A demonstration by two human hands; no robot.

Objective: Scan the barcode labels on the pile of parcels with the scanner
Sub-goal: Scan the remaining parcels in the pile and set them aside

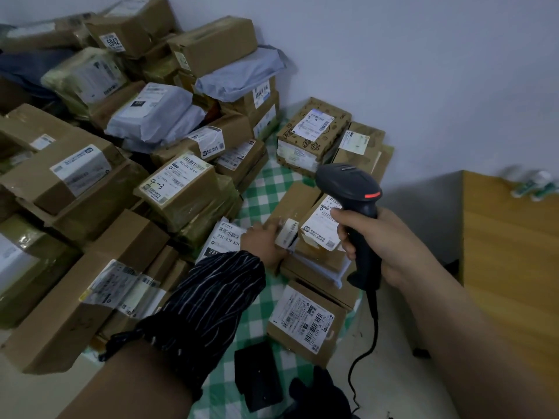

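While our right hand (393, 246) grips the scanner (354, 189) above a labelled parcel (298, 201) that our left hand (261, 241) rests on, fingers nearly straight, the big pile (90, 182) beside it seems largely unscanned.

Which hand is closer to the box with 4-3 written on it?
Left. The left hand rests on small parcels just right of the 4-3 box; the right hand, gripping the scanner, is farther right.

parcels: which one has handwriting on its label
The tape-wrapped box mid-pile beside the checked cloth: "4-3" is penned on its label; other labels show only print.
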